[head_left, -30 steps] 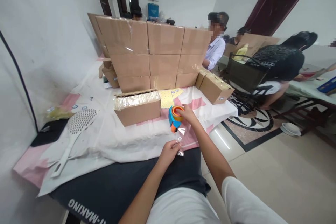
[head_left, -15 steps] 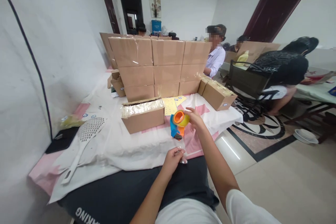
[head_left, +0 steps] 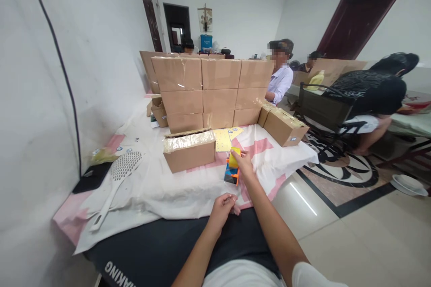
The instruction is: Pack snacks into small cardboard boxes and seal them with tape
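My right hand [head_left: 245, 164] is closed round the tape dispenser [head_left: 231, 175], a blue and orange one with a roll of yellow tape [head_left: 235, 157] on it. The dispenser is at the tablecloth, its dark end toward me. Below it, by the table's front edge, my left hand [head_left: 222, 210] is closed on a crumpled piece of clear film [head_left: 235, 209], perhaps tape. A cardboard box [head_left: 190, 157] with shiny tape along its top lies left of the dispenser. Behind it is a yellow dotted sheet [head_left: 222, 140].
Stacked cardboard boxes [head_left: 218, 101] form a wall across the table. Another taped box [head_left: 286, 132] lies at the right edge. On the left are a white slotted skimmer [head_left: 126, 166] and a black flat object [head_left: 92, 178]. Other people sit beyond, one on a chair [head_left: 325, 105].
My right hand has turned the tape dispenser, so the roll's orange core no longer faces me, and its fingers have closed on it. The view has shifted slightly; my left hand is nearly unchanged.
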{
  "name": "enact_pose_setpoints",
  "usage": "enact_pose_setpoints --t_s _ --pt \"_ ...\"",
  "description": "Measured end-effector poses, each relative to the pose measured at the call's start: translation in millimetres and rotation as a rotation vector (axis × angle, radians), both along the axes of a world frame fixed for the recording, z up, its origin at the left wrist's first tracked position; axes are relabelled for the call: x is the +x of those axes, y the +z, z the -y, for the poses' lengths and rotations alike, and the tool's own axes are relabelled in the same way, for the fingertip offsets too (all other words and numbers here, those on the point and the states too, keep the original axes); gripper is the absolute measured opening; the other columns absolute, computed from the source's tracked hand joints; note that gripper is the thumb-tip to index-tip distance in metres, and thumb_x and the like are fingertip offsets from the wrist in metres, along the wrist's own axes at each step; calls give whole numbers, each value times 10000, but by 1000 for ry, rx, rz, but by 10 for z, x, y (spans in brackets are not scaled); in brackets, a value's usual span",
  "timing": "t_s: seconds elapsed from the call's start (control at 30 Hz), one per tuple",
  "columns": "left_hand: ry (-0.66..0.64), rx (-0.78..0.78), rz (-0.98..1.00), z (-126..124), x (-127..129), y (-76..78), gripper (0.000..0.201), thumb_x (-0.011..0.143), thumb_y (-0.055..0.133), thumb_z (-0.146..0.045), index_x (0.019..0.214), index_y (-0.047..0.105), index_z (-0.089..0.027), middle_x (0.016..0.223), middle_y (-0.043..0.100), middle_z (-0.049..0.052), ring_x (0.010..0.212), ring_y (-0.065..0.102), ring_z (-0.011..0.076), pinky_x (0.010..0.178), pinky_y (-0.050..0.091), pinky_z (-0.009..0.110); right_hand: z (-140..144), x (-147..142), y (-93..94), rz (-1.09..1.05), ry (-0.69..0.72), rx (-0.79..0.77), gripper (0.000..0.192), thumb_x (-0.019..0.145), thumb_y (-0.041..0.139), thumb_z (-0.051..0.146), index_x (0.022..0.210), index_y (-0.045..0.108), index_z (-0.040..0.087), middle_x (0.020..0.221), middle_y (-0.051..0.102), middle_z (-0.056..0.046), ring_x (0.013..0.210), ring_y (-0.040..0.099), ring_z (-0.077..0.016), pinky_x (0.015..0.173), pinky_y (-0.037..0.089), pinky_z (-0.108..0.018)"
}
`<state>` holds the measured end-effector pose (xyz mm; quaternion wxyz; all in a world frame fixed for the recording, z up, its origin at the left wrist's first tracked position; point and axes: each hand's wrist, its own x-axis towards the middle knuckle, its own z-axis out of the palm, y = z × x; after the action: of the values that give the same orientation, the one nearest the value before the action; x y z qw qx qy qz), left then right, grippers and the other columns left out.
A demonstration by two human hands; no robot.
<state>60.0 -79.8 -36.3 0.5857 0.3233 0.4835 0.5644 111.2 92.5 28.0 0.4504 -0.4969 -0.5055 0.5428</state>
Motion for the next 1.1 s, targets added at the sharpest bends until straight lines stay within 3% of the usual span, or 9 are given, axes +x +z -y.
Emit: enact_pose_setpoints --t_s 0.1,0.27,0.5,0.67,0.8,0.93,1.1 --pt "-1 13 -9 80 -17 25 516 675 745 -659 812 638 -174 543 668 18 519 608 156 598 448 276 45 11 44 -64 175 -28 369 808 660 519 978 578 202 839 725 -107 731 718 -251 610 575 -346" --pt "47 6 -55 220 -71 150 453 695 744 -585 802 668 -151 571 685 38 544 627 162 631 475 288 -18 7 163 -109 354 -45 293 831 664 437 943 602 174 800 750 -98 606 673 -195 507 523 -283" --pt "100 -37 -54 337 -241 306 409 703 774 -525 807 698 -137 599 702 40 620 661 166 710 509 289 -92 6 9 -231 414 -16 277 864 672 463 848 627 191 737 718 -48 613 676 -166 529 537 -248" --pt "50 -58 27 357 -318 561 433 664 823 -504 842 722 -122 613 701 33 592 642 136 695 509 267 -129 19 -62 -301 394 -12 393 754 805 528 859 628 193 696 695 -20 586 685 -168 507 552 -251" --pt "24 -48 57 356 -235 700 442 656 835 -504 827 727 -111 624 698 37 577 628 122 676 504 254 -155 13 -88 -326 379 0 445 663 881 519 816 628 188 678 690 -5 573 674 -146 521 551 -232" --pt "13 -22 40 339 -10 702 462 665 821 -533 804 714 -105 626 700 52 582 634 142 674 525 283 -155 10 -77 -335 416 -13 436 652 887 508 793 636 181 694 709 -13 559 658 -130 505 528 -216" --pt "-16 -53 24 307 154 553 513 658 816 -565 842 709 -98 662 721 73 596 656 160 663 543 299 -176 3 -53 -352 447 -57 392 684 865 447 869 648 178 777 747 -47 619 688 -154 529 550 -241"
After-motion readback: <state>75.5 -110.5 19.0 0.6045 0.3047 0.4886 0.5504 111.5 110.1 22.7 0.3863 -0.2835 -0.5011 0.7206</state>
